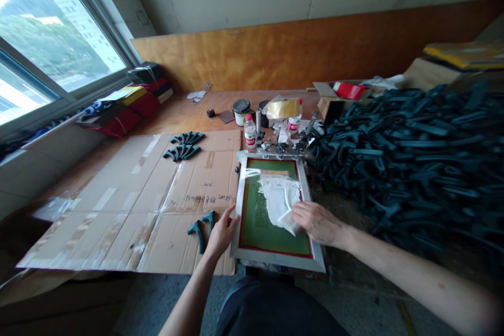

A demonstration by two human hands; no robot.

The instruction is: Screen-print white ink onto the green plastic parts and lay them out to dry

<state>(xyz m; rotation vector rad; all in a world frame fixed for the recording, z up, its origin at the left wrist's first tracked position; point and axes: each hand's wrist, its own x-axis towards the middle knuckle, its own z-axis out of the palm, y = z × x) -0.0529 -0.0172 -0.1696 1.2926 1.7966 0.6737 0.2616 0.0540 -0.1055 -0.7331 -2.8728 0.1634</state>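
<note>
Black-lidded ink tin [241,112] and plastic bottle [250,131], red label, stand just behind silkscreen frame [275,258]; tin contents hidden. Right hand [318,223] half-curled, gripping white rag [279,202] against green mesh [255,226] inside frame. Left hand [222,231] open, fingertips touching frame's left edge. Mesh smeared white around rag.

You've got daylight coming in thru the window [51,31] at upper left, blown out to white at far-left edge. Rest of the room's fairly dim, soft light, no hard shadows. Wide-angle bend obvious, straight lines curve near frame edges. Dark plastic parts [409,157] at right are blurry, esp. toward lower right. Slight sheen on white ink [275,199] at center.
</note>
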